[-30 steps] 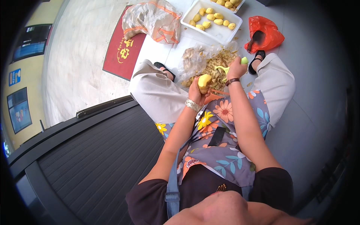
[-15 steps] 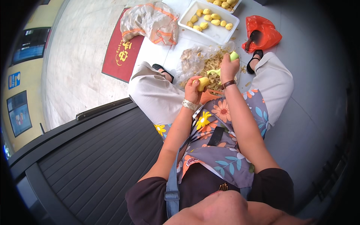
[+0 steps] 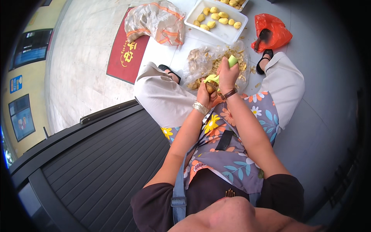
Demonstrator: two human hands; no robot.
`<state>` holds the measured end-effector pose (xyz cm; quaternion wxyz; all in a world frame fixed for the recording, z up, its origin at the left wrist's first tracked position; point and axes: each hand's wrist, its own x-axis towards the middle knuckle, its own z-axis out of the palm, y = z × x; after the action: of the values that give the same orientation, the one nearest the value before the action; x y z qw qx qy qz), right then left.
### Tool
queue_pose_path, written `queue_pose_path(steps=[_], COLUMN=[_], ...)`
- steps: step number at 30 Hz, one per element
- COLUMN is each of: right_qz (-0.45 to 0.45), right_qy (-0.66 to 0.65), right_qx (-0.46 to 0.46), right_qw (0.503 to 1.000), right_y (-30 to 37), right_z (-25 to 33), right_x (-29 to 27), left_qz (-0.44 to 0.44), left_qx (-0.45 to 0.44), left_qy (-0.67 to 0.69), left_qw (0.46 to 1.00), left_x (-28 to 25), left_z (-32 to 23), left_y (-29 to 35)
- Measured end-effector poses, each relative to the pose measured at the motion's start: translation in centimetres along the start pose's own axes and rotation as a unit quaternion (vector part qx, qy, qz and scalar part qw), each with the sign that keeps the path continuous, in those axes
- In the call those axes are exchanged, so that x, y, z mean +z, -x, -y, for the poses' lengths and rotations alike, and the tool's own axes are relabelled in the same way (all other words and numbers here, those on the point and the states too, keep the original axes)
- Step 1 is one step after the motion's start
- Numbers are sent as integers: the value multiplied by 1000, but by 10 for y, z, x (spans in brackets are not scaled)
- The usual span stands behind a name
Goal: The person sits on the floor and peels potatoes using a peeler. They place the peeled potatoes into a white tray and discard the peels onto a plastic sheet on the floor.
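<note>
My left hand [image 3: 203,94] is closed around a potato [image 3: 211,88], whose brown, unpeeled side faces up. My right hand [image 3: 228,74] grips a light green peeler [image 3: 232,60] by its handle, with the peeler's head lying over the potato. The two hands are close together between my knees. Just beyond them, a clear plastic bag [image 3: 196,63] lies spread on the floor with many potato peelings [image 3: 242,62] on it.
A white tray [image 3: 234,39] of peeled potatoes stands ahead, with another potato container [image 3: 242,7] behind it. A striped clear sack [image 3: 154,21] rests partly on a red mat [image 3: 123,62]. To the right is a red plastic bag [image 3: 279,34]. A dark slatted panel [image 3: 104,162] stands at my left.
My right hand has brought the peeler down and left onto the potato. The potato has turned from a yellow peeled side to a brown one, and my left hand sits slightly lower.
</note>
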<state>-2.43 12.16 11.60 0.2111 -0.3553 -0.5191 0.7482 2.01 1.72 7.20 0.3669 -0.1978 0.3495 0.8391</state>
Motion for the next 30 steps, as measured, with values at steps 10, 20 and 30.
queue_pose_path(steps=[10, 20, 30], right_qz=[-80, 19, -63], right_qy=[-51, 30, -29], right_qx=[-61, 4, -71], right_qw=[994, 999, 995], right_y=[-51, -4, -72], right_z=[14, -7, 20], right_x=[-23, 2, -16], left_qz=[-55, 14, 14], left_qx=[-1, -3, -84], left_qy=[34, 61, 169], left_qw=[998, 998, 982], left_x=[1, -11, -5], left_z=[-7, 0, -10], left_y=[7, -1, 4])
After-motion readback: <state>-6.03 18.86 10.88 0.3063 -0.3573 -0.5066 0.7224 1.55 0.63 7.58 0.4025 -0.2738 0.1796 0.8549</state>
